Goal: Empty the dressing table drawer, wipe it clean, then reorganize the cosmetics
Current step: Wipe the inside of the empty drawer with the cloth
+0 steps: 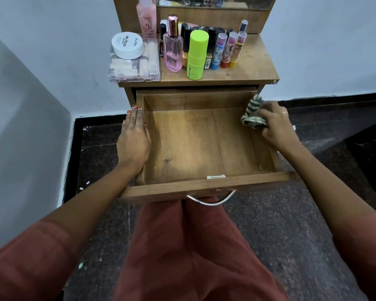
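so the drawer [200, 144] is sitting pulled all the way out and bare inside, and all the cosmetics [195, 46] are standing crowded up on the dressing table top [256, 66], next to a clear organizer box [135, 64] with a white jar [127, 44] on it. looks like they're getting parked there so the wood is free for wiping, so i'd say the emptying part is done and the wiping is what's going on.

the left hand [134, 140] is lying flat and open along the drawer's left wall, fingers stretched toward the back, holding nothing. probably it's bracing the drawer so it isn't sliding while the other hand scrubs.

the right hand [274, 124] is curling closed around a bunched striped cloth [253, 115], pressing it against the right wall near the back corner. that arm is reaching in over the right edge with the wrist bending inward.
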Motion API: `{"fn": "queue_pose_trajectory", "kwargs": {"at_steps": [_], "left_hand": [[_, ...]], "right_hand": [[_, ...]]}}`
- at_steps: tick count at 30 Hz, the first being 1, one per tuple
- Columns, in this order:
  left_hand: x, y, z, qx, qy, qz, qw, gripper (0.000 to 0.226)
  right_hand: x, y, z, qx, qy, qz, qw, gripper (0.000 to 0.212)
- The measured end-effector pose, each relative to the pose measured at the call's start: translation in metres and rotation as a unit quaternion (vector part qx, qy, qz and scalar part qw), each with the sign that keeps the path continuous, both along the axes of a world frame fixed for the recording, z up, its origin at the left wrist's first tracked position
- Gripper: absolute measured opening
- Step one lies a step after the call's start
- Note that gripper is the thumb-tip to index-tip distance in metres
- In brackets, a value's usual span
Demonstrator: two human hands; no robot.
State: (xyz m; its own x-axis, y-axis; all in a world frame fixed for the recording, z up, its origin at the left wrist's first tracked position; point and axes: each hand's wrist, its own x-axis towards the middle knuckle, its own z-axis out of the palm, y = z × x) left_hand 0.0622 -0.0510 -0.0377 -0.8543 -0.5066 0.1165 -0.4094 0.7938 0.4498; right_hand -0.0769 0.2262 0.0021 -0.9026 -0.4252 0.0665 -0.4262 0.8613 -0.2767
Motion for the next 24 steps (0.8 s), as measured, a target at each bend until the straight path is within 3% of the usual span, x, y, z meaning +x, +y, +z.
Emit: {"fn": "queue_pose_trajectory", "kwargs": {"at_steps": [6, 10, 14, 18, 24], "left_hand": [[0.000, 0.000, -0.002, 0.016, 0.000, -0.001, 1.000, 0.046], [0.000, 0.000, -0.001, 0.018, 0.000, 0.000, 1.000, 0.046], [0.000, -0.001, 0.000, 0.018, 0.000, 0.000, 1.000, 0.046], [0.000, 0.000, 0.000, 0.021, 0.005, -0.002, 1.000, 0.046], [-0.001, -0.001, -0.001, 0.027, 0.003, 0.000, 1.000, 0.046]], "right_hand": [[0.060, 0.030, 0.013, 0.102, -0.008, -0.029, 0.994, 0.044], [0.049, 0.022, 0.001, 0.160, 0.095, -0.018, 0.982, 0.040], [0.013, 0.002, -0.014, 0.075, 0.086, 0.013, 0.993, 0.039], [-0.022, -0.020, -0.019, -0.043, 0.089, -0.046, 0.994, 0.039], [-0.046, -0.043, -0.020, -0.027, 0.114, -0.068, 0.991, 0.030]]}}
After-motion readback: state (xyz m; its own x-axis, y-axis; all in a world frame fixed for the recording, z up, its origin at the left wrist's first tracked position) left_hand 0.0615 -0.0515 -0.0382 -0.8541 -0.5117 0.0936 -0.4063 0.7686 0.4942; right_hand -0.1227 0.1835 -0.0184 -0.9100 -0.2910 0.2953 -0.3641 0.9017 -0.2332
